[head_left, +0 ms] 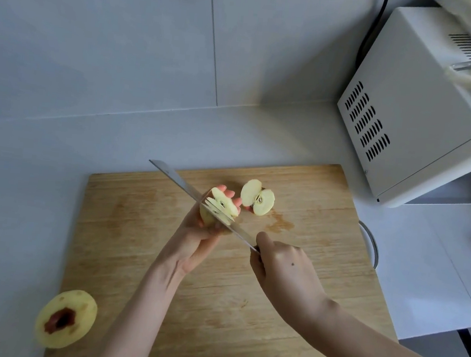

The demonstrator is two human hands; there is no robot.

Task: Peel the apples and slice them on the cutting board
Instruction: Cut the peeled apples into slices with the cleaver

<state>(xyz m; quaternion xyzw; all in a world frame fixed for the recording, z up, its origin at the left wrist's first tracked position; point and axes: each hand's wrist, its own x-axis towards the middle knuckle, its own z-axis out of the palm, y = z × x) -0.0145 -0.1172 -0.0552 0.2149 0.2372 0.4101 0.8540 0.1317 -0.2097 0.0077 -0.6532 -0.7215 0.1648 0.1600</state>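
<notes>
**Peeled apple half under the knife, its twin waiting on the board**

The left hand (198, 232) cups a pale yellow peeled apple half (222, 204) from below and behind, fingers curled round its back and the seeded cut face turned up. That grip probably braces the fruit against the blade while keeping the fingertips behind the cut. Whether the half rests on the board or is tilted off it cannot be told.

A long steel kitchen knife (182, 186) crosses the half on a diagonal, its edge set into the flesh beside several thin slices already parted. The right hand (282, 270) is clenched round the knife's dark handle, which it mostly hides.

The other peeled half (257, 197) lies cut face up on the rectangular light wooden cutting board (305, 273), just beyond the left fingertips and apparently parked out of the blade's line. A whole peeled apple (66, 319), red skin left round its hollow, sits on the pale tabletop (21, 214) at the board's near-left corner, seemingly awaiting its turn
</notes>
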